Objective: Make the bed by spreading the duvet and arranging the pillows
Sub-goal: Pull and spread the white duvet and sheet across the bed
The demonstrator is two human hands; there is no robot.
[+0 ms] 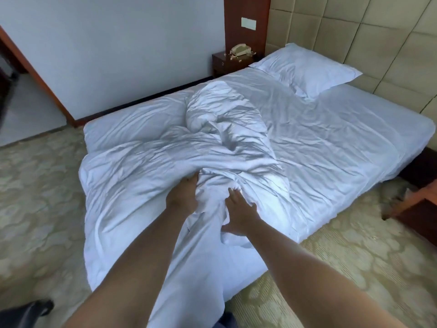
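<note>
— What's the room like from where you stand?

— I'm at the foot corner of a low bed with a white sheet. A padded headboard wall fills the upper right of the frame, a plain pale wall the upper left. A dark nightstand with a telephone sits top centre, and patterned carpet runs along both sides of the bed.

— And the duvet?

— The duvet is bunched over the left half of the bed. Its long axis runs from the bottom centre of the frame, where an end hangs off the mattress toward me, up to a rolled hump in the middle. The right half of the sheet lies bare. One pillow rests flat at the upper right, touching the headboard wall.

— Your hands?

— My left hand is clenched on a fold of the duvet, fingers buried in the cloth. My right hand is just beside it, fingers curled into the same ridge, thumb spread out — it grips the duvet too.

— Room to move?

— Open carpet lower right along the bed's near edge; a wooden furniture corner juts in at the right edge. The far side has a narrow strip before the wall.
</note>
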